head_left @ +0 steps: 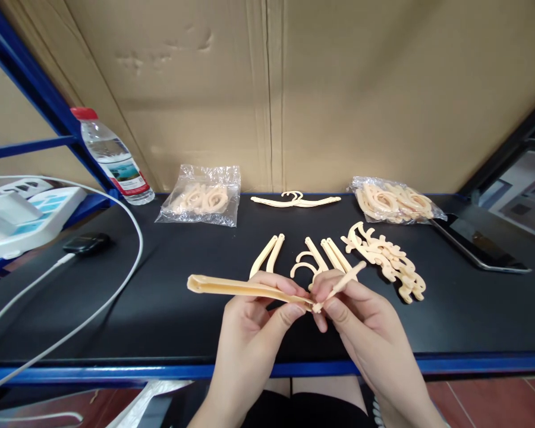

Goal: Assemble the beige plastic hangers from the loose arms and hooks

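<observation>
Near the table's front edge, my left hand (252, 336) pinches a long cream plastic hanger arm (225, 286), which points out to the left. My right hand (370, 324) grips a smaller cream hanger hook piece (348, 278) seen edge-on. The ends of both pieces meet between my fingertips; whether they are joined I cannot tell. Just beyond my hands lie loose hanger arms (274, 254), and hook parts (304, 268) beside further arms (336, 255). A pile of cream hook pieces (390, 257) is to the right. Farther back lies a whole-looking folding hanger (296, 202).
Clear bags of cream parts stand back left (198, 201) and back right (395, 203). A water bottle (120, 166) leans at the left, near a white cable (139, 249) and a black device (87, 242). A dark tablet-like device (481, 244) lies right. Cardboard (196, 89) walls the back.
</observation>
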Tool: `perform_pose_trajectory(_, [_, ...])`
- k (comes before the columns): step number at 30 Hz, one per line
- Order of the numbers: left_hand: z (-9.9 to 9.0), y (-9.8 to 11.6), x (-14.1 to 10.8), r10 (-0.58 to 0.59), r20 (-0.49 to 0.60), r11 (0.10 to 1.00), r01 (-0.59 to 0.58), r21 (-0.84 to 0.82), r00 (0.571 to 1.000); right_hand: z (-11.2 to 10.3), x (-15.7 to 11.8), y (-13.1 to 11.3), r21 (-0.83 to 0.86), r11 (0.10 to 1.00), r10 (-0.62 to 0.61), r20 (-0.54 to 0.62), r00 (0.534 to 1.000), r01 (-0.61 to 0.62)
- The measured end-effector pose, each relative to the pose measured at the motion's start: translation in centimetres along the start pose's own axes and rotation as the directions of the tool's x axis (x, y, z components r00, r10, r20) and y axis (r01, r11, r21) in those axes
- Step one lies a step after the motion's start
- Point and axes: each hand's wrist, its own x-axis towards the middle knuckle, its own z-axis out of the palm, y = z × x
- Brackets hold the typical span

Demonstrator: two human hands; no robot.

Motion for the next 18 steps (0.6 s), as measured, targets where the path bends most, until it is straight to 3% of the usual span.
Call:
perform_pose_trajectory(4, [0.1,0.3,0.0,-0.008,-0.006,1.000,0.008,0.004,1.000,0.2,0.0,-0.3,-0.043,0.999,0.013,-0.007,1.000,-0.013])
perform_pose_trajectory(9, [0.5,0.5,-0.1,-0.017,0.031,0.994,0.020,-0.103,0.999,0.5,-0.1,-0.7,-0.101,0.994,0.031,-0.012,0.999,-0.032])
perform_pose_trajectory(14, [1.0,0.4,-0.5,-0.060,-0.019,0.988,0.057,-0.145,0.998,0.8,-0.1,-0.8,-0.117,0.993,-0.030,-0.018,0.999,0.028])
perform_pose_trajectory(18, [1.1,0.5,-0.6,-0.075,-0.060,0.987,0.066,-0.146,0.995,1.2,-0.3,-0.6,-0.179,0.980,-0.102,-0.091,0.991,0.084])
